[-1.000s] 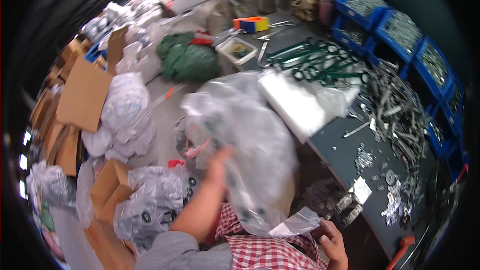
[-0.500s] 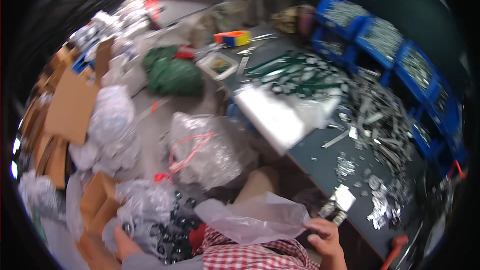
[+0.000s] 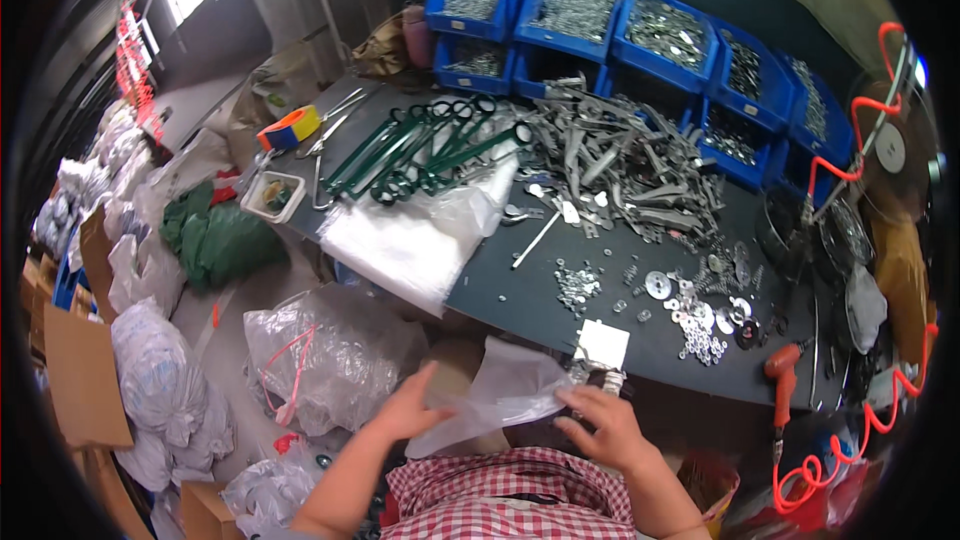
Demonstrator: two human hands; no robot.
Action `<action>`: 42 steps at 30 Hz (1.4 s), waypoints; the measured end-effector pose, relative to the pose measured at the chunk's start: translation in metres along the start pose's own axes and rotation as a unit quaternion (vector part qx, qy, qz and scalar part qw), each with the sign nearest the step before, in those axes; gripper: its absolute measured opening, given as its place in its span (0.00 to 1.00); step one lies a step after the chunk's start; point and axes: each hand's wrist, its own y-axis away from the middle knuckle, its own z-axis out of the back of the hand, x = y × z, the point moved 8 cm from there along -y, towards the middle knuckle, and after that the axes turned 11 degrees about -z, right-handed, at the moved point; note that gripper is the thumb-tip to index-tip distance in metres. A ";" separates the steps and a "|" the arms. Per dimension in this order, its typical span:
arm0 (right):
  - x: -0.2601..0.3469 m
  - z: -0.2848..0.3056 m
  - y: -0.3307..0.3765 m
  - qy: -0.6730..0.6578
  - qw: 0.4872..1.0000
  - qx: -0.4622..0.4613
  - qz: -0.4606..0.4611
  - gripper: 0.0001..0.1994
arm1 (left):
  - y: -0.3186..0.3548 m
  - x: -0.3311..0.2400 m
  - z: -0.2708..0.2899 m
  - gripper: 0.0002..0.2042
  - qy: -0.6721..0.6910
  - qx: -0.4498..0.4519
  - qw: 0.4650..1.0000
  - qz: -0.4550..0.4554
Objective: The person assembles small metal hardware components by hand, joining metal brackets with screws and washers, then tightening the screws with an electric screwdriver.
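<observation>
A translucent plastic bag (image 3: 515,380) is spread above my lap, in front of the workbench edge. The fingertips of my right hand (image 3: 608,428) grip its right edge. At the bag's left end is my left hand (image 3: 408,408), its fingers stretched out and apart; contact with the plastic there is hard to make out. Just beyond my right hand, a small metal fixture with a white plate (image 3: 602,345) stands at the bench edge. A stack of flat clear bags (image 3: 395,250) lies on the bench, partly under several green-handled tools (image 3: 430,145).
Blue bins (image 3: 570,10) of small metal parts line the back of the dark bench (image 3: 520,290). Grey metal pieces (image 3: 620,165) are heaped before them. A red power screwdriver (image 3: 783,375) with a coiled orange cord lies at right. Filled plastic bags (image 3: 335,355) crowd the left floor.
My view has swung to the right. My left hand has come up from the bag of dark round parts at lower left to the translucent bag. My right hand still grips that bag.
</observation>
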 end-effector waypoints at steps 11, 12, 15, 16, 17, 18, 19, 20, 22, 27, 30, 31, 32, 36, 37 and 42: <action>-0.020 -0.006 0.071 0.023 0.994 0.091 -0.052 0.13 | -0.032 0.090 0.093 0.06 -0.282 -0.364 0.882 -0.096; -0.022 0.000 0.069 0.027 0.995 0.078 -0.063 0.12 | -0.020 0.105 0.121 0.06 -0.309 -0.398 0.859 -0.084; -0.026 0.009 0.066 0.021 0.995 0.071 -0.071 0.13 | -0.015 0.140 0.158 0.08 -0.415 -0.341 0.844 -0.012; -0.027 0.010 0.063 0.012 0.995 0.064 -0.076 0.13 | -0.004 0.163 0.165 0.08 -0.418 -0.345 0.841 -0.006; -0.024 0.008 0.059 0.016 0.996 0.064 -0.067 0.13 | 0.005 0.216 0.159 0.09 -0.434 -0.236 0.861 0.121; -0.022 0.007 0.055 0.016 0.996 0.066 -0.064 0.13 | 0.019 0.260 0.146 0.11 -0.435 -0.121 0.859 0.241; -0.019 0.007 0.050 0.035 0.995 0.069 -0.056 0.12 | 0.028 0.267 0.140 0.11 -0.433 -0.121 0.860 0.241; -0.018 0.006 0.045 0.053 0.995 0.073 -0.049 0.12 | 0.034 0.266 0.130 0.11 -0.482 -0.104 0.847 0.198; -0.018 0.007 0.040 0.057 0.996 0.057 -0.045 0.12 | 0.042 0.253 0.118 0.12 -0.527 -0.083 0.832 0.151; -0.023 0.008 0.031 0.051 0.996 0.048 -0.054 0.10 | 0.081 0.239 0.068 0.11 -0.512 0.151 0.832 0.152; -0.022 0.011 0.021 0.066 0.996 0.047 -0.041 0.09 | 0.083 0.208 0.059 0.08 -0.483 -0.037 0.874 -0.035; -0.029 0.010 0.018 0.035 0.994 0.062 -0.081 0.08 | 0.068 0.192 0.061 0.08 -0.481 -0.037 0.875 -0.042; -0.035 0.009 0.016 0.003 0.990 0.074 -0.121 0.07 | 0.054 0.171 0.074 0.07 -0.394 -0.118 0.911 -0.037; -0.038 0.006 0.004 0.024 0.990 0.064 -0.123 0.07 | -0.001 0.076 0.144 0.08 0.030 -0.310 0.945 -0.100; -0.036 0.007 0.003 0.030 0.991 0.062 -0.116 0.07 | -0.020 0.046 0.157 0.08 0.166 -0.304 0.928 -0.139; -0.031 0.014 -0.004 0.054 0.987 0.081 -0.127 0.07 | -0.133 -0.037 0.173 0.07 0.518 -0.127 0.843 -0.076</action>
